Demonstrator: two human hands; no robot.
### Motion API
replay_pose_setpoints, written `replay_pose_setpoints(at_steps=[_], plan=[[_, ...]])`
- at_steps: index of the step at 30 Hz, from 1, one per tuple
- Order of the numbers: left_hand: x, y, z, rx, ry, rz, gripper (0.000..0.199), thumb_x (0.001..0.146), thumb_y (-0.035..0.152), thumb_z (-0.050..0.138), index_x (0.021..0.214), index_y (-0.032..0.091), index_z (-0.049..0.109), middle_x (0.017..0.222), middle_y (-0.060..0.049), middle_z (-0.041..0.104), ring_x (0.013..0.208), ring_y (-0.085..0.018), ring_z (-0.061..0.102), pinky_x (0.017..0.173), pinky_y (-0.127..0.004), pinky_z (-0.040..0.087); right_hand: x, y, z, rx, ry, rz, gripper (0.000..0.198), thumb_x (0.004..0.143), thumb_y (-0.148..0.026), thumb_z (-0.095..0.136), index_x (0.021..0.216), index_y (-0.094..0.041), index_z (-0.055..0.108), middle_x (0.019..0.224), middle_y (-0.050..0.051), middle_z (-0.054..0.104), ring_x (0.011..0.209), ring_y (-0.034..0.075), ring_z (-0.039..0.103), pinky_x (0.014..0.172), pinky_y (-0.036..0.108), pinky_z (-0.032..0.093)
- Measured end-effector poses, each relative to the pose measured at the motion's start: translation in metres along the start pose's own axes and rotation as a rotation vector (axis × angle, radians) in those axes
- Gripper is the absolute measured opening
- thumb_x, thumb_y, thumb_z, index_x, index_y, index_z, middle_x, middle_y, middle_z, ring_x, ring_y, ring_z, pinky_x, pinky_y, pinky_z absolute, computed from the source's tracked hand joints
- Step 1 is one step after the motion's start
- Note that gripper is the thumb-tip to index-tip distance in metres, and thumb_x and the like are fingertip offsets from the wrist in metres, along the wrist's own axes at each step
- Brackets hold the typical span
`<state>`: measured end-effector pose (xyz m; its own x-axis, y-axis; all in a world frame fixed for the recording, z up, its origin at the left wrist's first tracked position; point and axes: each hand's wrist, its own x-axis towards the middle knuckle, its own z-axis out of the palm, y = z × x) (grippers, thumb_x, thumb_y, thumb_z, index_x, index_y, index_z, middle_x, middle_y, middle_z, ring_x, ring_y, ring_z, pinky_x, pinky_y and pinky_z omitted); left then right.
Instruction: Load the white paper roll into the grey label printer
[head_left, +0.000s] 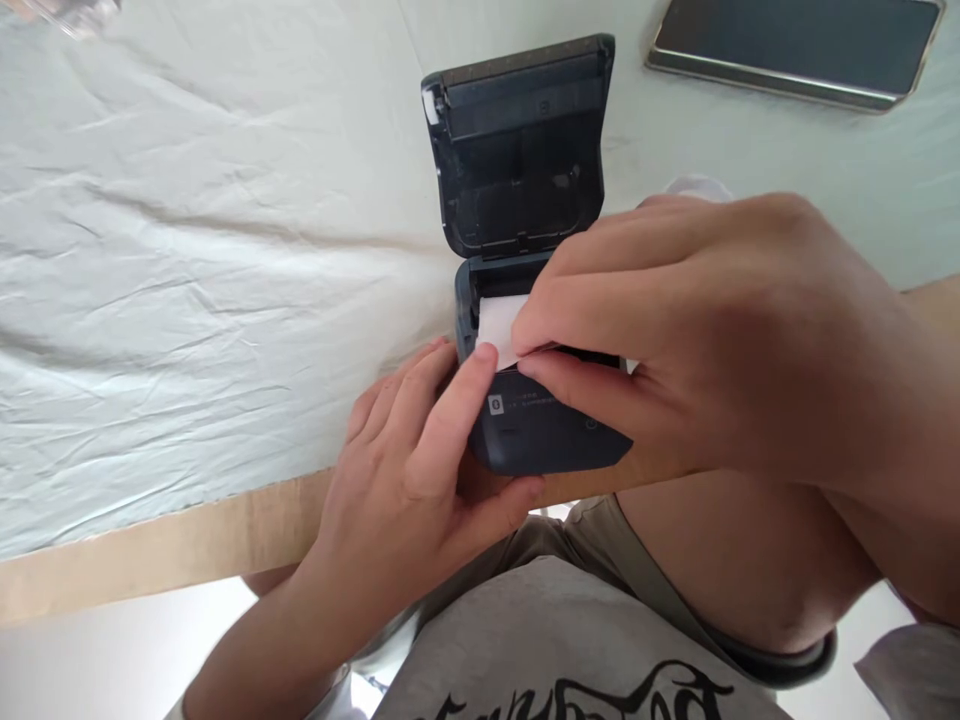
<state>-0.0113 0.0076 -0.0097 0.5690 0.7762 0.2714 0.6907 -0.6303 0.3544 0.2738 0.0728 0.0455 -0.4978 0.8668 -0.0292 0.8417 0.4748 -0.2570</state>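
The printer (555, 440) sits at the near edge of the table (187, 535), directly in front of my body, with its hinged lid (521, 160) raised and tilted back on the far side. A piece of white paper (499, 322) lies in the printer's cavity, at the left part as I view it. My right hand (720, 310) reaches in from the right, above the case; its thumb and index finger are pinched on the paper, and the hand covers much of the cavity. My left hand (405, 460) grasps the near left corner of the printer: the index fingertip rests at the paper's lower left edge, the other fingers lie along the left side, and the thumb extends beside the front edge. Whether that thumb touches the case, I cannot tell. A small white label (496, 405) with a Bluetooth mark is on the front face, near my left index finger. A pale, wrinkled cloth (187, 270) covers the table except for a bare strip along the near edge. A phone (802, 45) lies on the cloth at the far right, apart from the printer.
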Motion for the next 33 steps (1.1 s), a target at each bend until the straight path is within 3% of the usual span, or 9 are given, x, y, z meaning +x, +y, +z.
replay_pose_setpoints(at_steps=[3,7,11,14,18,24,27,29,33], plan=[[0.0,0.0,-0.001,0.012,-0.011,0.005,0.074,0.127,0.065,0.049,0.189,0.026,0.034,0.164,-0.024,0.073,0.156,-0.046,0.074,0.119,-0.066,0.068,-0.005,-0.01,0.006,-0.001,0.088,-0.127,0.049,0.123,-0.051,0.039,0.131,-0.025,0.079,0.111,0.006,0.073,0.124,0.016,0.07,0.096,0.028,0.055],[-0.001,-0.002,0.0,-0.033,0.044,0.007,0.083,0.125,0.062,0.057,0.192,0.026,0.025,0.165,-0.024,0.074,0.157,-0.046,0.074,0.123,-0.068,0.067,-0.005,-0.018,0.011,0.014,0.242,-0.276,0.031,0.12,-0.026,0.05,0.103,-0.022,0.075,0.1,-0.002,0.073,0.098,0.011,0.06,0.09,0.032,0.043],[0.001,-0.002,-0.003,-0.033,-0.029,-0.004,0.067,0.124,0.061,0.059,0.18,0.026,0.047,0.165,-0.025,0.071,0.156,-0.05,0.074,0.12,-0.072,0.068,-0.003,-0.015,0.01,0.045,0.318,-0.401,0.03,0.117,-0.018,0.057,0.089,-0.02,0.068,0.093,-0.005,0.073,0.089,0.01,0.053,0.087,0.035,0.039],[0.003,-0.001,-0.006,-0.032,-0.069,-0.027,0.061,0.124,0.061,0.057,0.173,0.025,0.054,0.165,-0.025,0.072,0.157,-0.051,0.073,0.119,-0.074,0.069,-0.004,-0.013,0.007,0.067,0.295,-0.401,0.038,0.124,-0.032,0.053,0.093,-0.022,0.073,0.095,-0.005,0.074,0.091,0.011,0.057,0.089,0.035,0.042],[0.002,-0.001,-0.008,-0.039,-0.058,-0.032,0.062,0.124,0.062,0.058,0.174,0.027,0.053,0.166,-0.025,0.071,0.157,-0.051,0.073,0.119,-0.076,0.069,-0.003,-0.016,0.006,0.077,0.309,-0.376,0.047,0.127,-0.035,0.046,0.091,-0.022,0.074,0.095,-0.003,0.075,0.089,0.011,0.059,0.088,0.036,0.044],[0.001,-0.001,-0.006,-0.029,-0.034,0.02,0.06,0.124,0.054,0.061,0.176,0.026,0.05,0.164,-0.028,0.071,0.157,-0.05,0.073,0.116,-0.074,0.072,0.005,-0.014,0.0,0.137,0.437,-0.223,0.047,0.117,-0.037,0.048,0.081,-0.02,0.073,0.085,-0.004,0.072,0.08,0.006,0.055,0.08,0.034,0.038],[0.002,0.0,-0.006,-0.032,-0.015,0.03,0.057,0.124,0.051,0.062,0.173,0.023,0.052,0.163,-0.028,0.072,0.157,-0.05,0.074,0.116,-0.072,0.072,0.008,-0.011,-0.006,0.201,0.518,-0.051,0.04,0.103,-0.053,0.056,0.095,-0.025,0.083,0.09,-0.003,0.076,0.09,0.011,0.063,0.088,0.037,0.042],[0.002,0.0,-0.007,-0.035,-0.008,0.02,0.056,0.122,0.048,0.066,0.171,0.024,0.053,0.164,-0.027,0.072,0.158,-0.048,0.074,0.118,-0.07,0.072,0.01,-0.01,-0.01,0.172,0.477,0.075,0.048,0.096,-0.056,0.055,0.117,-0.027,0.087,0.11,-0.001,0.081,0.113,0.02,0.07,0.101,0.04,0.047],[0.002,-0.001,-0.007,-0.016,-0.002,0.015,0.057,0.119,0.05,0.072,0.168,0.024,0.056,0.163,-0.024,0.073,0.157,-0.045,0.075,0.119,-0.065,0.072,0.017,-0.012,-0.013,0.085,0.35,0.134,0.07,0.096,-0.05,0.041,0.149,-0.023,0.08,0.15,0.003,0.073,0.142,0.029,0.064,0.121,0.043,0.05]])
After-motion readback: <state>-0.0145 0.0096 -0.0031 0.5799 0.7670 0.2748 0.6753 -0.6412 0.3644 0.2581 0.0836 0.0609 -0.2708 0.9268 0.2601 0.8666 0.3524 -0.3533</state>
